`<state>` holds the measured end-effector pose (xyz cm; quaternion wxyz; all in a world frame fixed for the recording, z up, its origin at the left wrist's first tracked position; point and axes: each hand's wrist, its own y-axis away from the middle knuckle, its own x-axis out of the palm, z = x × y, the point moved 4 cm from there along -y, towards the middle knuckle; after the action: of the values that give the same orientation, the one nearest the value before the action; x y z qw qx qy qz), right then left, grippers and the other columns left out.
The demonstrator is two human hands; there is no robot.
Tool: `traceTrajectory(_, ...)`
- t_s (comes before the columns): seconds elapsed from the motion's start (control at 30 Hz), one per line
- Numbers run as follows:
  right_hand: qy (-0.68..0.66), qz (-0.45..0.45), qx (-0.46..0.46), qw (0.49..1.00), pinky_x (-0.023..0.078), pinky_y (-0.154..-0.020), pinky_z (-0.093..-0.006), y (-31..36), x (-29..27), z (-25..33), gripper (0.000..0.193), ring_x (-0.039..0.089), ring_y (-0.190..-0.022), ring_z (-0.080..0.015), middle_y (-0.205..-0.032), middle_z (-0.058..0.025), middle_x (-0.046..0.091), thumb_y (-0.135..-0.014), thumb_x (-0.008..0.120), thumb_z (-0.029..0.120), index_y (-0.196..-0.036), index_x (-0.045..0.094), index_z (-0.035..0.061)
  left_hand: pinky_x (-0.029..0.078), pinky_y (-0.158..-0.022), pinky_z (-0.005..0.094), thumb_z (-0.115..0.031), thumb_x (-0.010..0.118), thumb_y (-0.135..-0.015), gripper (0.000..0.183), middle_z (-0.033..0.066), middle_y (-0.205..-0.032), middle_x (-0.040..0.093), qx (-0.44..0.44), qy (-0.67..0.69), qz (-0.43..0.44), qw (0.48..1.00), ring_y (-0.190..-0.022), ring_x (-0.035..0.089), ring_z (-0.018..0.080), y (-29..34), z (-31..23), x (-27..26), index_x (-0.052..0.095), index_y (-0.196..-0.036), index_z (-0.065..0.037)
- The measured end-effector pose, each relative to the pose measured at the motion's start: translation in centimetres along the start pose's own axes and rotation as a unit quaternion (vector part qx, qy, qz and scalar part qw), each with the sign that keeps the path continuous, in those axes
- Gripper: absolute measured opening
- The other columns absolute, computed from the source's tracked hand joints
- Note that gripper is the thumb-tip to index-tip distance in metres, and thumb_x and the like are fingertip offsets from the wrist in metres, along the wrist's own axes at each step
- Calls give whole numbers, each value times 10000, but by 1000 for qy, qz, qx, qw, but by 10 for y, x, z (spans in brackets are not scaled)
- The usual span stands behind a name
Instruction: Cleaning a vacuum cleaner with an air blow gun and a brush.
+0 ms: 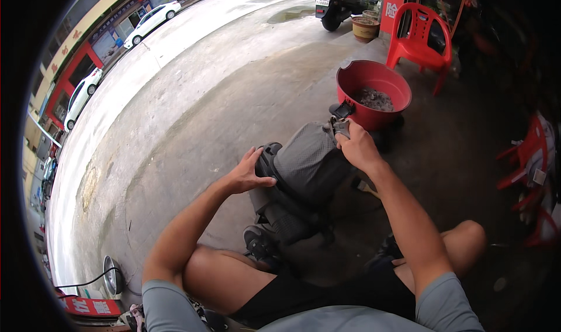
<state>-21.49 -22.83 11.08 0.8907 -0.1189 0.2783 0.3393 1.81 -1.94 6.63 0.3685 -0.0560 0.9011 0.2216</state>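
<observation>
Between my knees stands a bulky grey thing [305,157] covered in textured fabric, with black parts below it; it looks like a padded scooter seat. My left hand [248,172] is at its black left end [267,160], thumb and fingers spread along the edge. At the far right end, the fingers of my right hand [356,145] are closed around a small grey piece [340,127]. Just beyond those fingers is a small black part [342,108], against the near side of a red tub [374,89]. The underside of the grey thing is in shadow.
Grey rubble lies in the tub. Behind it stands a red plastic chair [421,37], with a plant pot [365,28] and a parked scooter [333,2] farther back. A metal bowl [113,275] with a black cord is at lower left. More red chairs [529,151] stand right.
</observation>
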Motion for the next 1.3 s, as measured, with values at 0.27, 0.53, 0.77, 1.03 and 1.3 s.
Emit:
traceTrajectory(0.27, 161, 7, 14, 987, 455, -970, -508, -18, 13, 19, 403, 581, -1153, -451, -1165, -274, 647, -909, 627, 225, -1241, 565, 6, 233, -1205, 448, -577, 818, -683, 1239, 302, -1603, 74, 8, -6, -14, 1000, -1496, 136, 424, 3, -6, 1, 165, -1547, 24)
traceTrajectory(0.53, 142, 18, 34, 989, 459, -964, -490, -22, 1, 1, 407, 591, -1147, -445, -1155, -304, 638, -902, 623, 194, -1228, 552, -39, 259, -1196, 450, -587, 799, -702, 1215, 323, -1589, 105, 30, -40, -19, 999, -1476, 190, 443, 2, -8, 2, 172, -1540, 32)
traceTrajectory(0.77, 21, 174, -9, 984, 486, -854, -482, 31, 34, 28, 340, 654, -982, -434, -917, -249, 693, -907, 608, 166, -1182, 562, -29, 232, -1209, 464, -598, 779, -725, 1204, 291, -1608, 64, 18, -58, -5, 998, -1488, 157, 433, 1, -13, 3, 144, -1558, -6)
traceTrajectory(1.03, -6, 98, -17, 995, 495, -801, -407, 53, 47, 19, 287, 672, -858, -344, -843, -177, 682, -903, 598, 144, -1153, 567, 5, 262, -1198, 454, -572, 778, -738, 1158, 287, -1605, 111, 17, -100, -19, 995, -1483, 184, 426, -1, -31, 9, 185, -1549, 5)
traceTrajectory(1.3, -140, 6, 14, 990, 492, -771, -340, 96, 40, -15, 214, 646, -764, -203, -783, -86, 660, -917, 576, 97, -1105, 579, -5, 275, -1191, 462, -606, 780, -711, 1191, 291, -1599, 128, 21, -92, -13, 995, -1484, 185, 421, 0, -30, 4, 199, -1542, 19)
